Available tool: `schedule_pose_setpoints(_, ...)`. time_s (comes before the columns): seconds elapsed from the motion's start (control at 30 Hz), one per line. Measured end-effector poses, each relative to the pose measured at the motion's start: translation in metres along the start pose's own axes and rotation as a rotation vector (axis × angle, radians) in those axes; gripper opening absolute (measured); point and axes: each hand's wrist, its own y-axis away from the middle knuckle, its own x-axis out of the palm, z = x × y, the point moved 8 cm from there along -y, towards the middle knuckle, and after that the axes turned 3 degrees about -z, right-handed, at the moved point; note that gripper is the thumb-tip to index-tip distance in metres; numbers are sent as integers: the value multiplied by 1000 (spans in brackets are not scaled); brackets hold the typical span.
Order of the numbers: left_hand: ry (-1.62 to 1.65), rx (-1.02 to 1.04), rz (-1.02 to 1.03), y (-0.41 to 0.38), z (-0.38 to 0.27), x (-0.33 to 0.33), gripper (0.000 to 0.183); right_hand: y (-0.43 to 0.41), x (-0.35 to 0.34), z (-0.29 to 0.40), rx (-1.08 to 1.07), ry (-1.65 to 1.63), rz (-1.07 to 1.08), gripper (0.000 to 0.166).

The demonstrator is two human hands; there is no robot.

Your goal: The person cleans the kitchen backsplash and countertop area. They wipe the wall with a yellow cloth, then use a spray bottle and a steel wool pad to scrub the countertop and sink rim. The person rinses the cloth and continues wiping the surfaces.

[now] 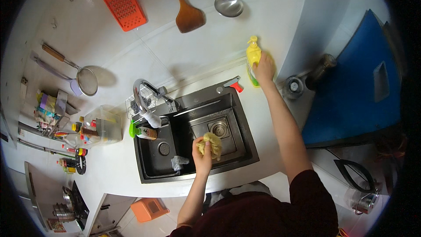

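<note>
My left hand (201, 158) grips a crumpled yellow cloth (213, 144) above the front part of a dark double-bowl sink (255, 156). At the counter's back right, my right hand (264, 69) is closed around the side of a yellow pump bottle (253, 52). The bottle stands close to the wall, and its pump head points left. A chrome faucet (142, 100) arches over the smaller left bowl. Inside that bowl are a green-topped spray bottle (146, 133) and a grey rag (179, 162) by the divider.
A red-handled squeegee (235, 85) lies at the sink's back right corner. Left of the sink stands a clear plastic bin (111, 128). An orange grater (123, 5), a wooden spatula (190, 18) and a steel ladle (229, 5) hang on the wall. A blue panel (348, 98) stands at right.
</note>
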Motion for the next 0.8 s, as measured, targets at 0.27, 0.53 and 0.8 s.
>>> schedule_pose_setpoints(0.27, 72, -64, -91, 13, 9, -31, 20, 66, -61, -34, 2, -159, -112, 43)
schedule_pose_setpoints(0.53, 0, -1, 47, -1, 8, -6, 18, 175, -148, -105, 277, -140, -122, 45)
schedule_pose_setpoints(0.8, 42, -30, 52, 17, 25, -22, 19, 182, -164, -148, 215, -10, -220, 52)
